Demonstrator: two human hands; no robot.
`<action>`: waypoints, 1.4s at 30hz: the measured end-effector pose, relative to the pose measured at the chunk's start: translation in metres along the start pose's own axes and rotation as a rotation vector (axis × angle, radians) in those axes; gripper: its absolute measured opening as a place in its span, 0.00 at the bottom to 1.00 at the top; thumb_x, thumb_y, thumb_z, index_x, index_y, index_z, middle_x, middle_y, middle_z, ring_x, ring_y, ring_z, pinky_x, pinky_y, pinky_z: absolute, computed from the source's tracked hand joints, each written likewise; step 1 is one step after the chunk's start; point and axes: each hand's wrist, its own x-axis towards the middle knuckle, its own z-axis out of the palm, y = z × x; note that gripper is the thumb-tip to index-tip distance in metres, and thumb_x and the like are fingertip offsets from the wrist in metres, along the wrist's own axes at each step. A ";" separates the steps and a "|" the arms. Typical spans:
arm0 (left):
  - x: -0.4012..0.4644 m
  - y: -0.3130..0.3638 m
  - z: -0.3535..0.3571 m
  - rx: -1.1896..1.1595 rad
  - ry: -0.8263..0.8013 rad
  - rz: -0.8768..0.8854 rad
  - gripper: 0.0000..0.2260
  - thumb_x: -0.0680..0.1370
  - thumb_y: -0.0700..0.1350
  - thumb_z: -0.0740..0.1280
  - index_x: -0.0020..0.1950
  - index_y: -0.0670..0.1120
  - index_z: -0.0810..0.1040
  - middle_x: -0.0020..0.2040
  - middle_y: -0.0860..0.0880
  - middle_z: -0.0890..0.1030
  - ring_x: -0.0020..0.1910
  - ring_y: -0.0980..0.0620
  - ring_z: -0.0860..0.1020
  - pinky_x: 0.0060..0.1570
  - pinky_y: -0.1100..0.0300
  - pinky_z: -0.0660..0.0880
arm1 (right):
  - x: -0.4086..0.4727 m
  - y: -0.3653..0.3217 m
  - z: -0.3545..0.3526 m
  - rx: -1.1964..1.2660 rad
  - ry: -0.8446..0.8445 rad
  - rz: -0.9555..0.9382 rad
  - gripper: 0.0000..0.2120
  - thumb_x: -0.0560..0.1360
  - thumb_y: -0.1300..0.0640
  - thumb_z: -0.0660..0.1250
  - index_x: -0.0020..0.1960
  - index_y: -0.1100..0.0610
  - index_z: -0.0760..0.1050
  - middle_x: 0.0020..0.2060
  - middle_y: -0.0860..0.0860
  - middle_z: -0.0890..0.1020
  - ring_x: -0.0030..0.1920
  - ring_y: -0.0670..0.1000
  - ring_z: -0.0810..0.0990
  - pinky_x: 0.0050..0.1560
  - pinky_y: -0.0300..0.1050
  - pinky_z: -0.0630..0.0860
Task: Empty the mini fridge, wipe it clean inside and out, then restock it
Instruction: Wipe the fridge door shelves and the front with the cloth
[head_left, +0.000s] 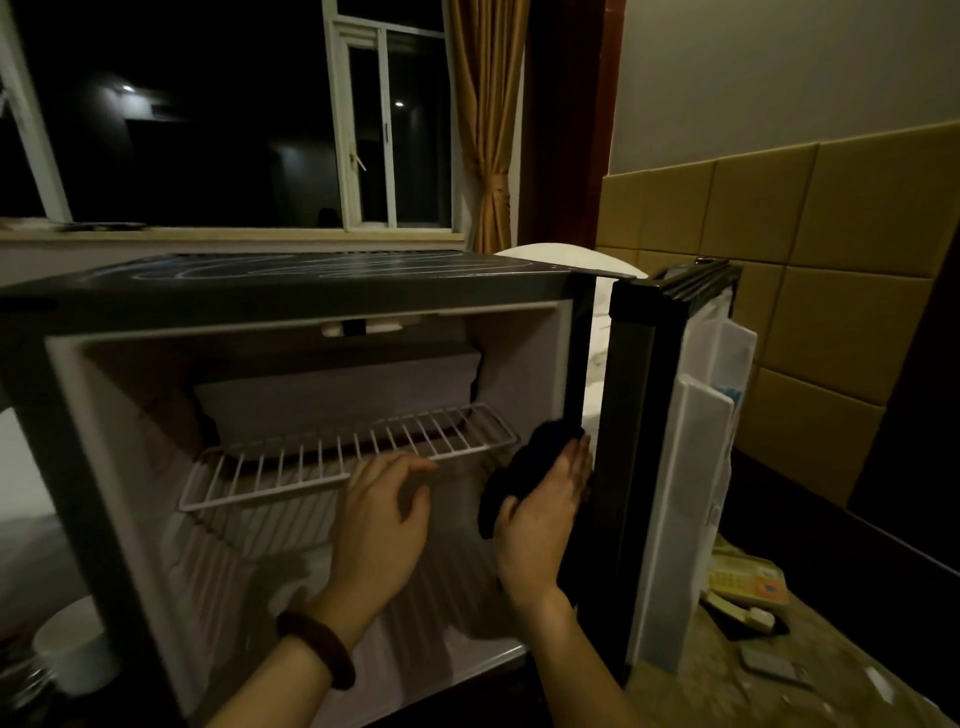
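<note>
The black mini fridge (291, 296) stands open in front of me, its door (644, 415) swung out to the right. Inside I see white walls and a white wire shelf (291, 467), with no food or drink in sight. My right hand (545, 514) presses a dark cloth (524, 467) against the inner right wall near the front edge, fingers straight. My left hand (379, 525) hovers just in front of the wire shelf with relaxed fingers, holding nothing. A dark bead bracelet sits on the left wrist.
A telephone (748, 582) and small items lie on the marbled counter (779, 691) right of the door. A white bowl (67, 649) sits at lower left. Behind the fridge are a window sill (234, 234), a curtain and a padded wall.
</note>
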 end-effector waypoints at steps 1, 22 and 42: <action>-0.008 0.001 0.001 -0.023 0.001 0.004 0.12 0.71 0.46 0.58 0.48 0.48 0.79 0.49 0.52 0.77 0.52 0.52 0.73 0.53 0.57 0.69 | -0.013 0.010 0.002 0.002 -0.044 0.056 0.43 0.70 0.70 0.66 0.72 0.59 0.40 0.74 0.59 0.52 0.73 0.51 0.47 0.72 0.43 0.41; -0.092 -0.028 0.068 -0.236 -0.446 -0.347 0.11 0.77 0.35 0.61 0.51 0.50 0.77 0.52 0.53 0.78 0.53 0.57 0.75 0.44 0.81 0.66 | -0.100 0.072 0.021 -0.085 -0.497 0.949 0.24 0.78 0.63 0.59 0.69 0.73 0.55 0.61 0.65 0.72 0.61 0.61 0.73 0.54 0.46 0.71; -0.047 0.143 0.064 -0.965 -0.459 -0.299 0.07 0.77 0.39 0.63 0.53 0.49 0.74 0.49 0.50 0.79 0.49 0.55 0.78 0.44 0.70 0.74 | -0.048 -0.023 -0.164 0.653 -0.157 0.265 0.28 0.73 0.58 0.60 0.63 0.32 0.57 0.62 0.31 0.66 0.65 0.35 0.66 0.66 0.38 0.66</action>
